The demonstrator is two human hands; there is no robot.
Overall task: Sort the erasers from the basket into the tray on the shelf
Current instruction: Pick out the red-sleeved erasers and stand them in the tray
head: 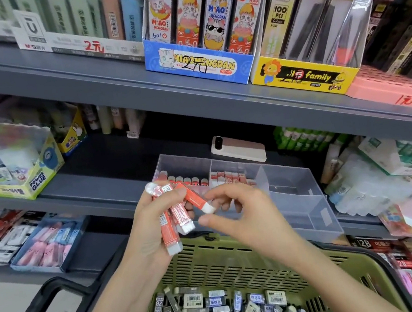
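Our basket (239, 256) holds grey erasers (220, 311). Above it, our left hand (151, 223) clamps a fanned bunch of orange erasers (179, 217), and our right hand (243, 211) pinches the angled eraser (195, 199) by its white end. Pulling it may loosen the others, dropping them short of the tray (296, 196).

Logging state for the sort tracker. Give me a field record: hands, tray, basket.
left hand: grips a bundle of orange erasers
right hand: fingertips at the white end of one eraser, grip unclear
tray: clear, on shelf, orange erasers standing in two rear compartments
basket: green, holds grey 2B erasers
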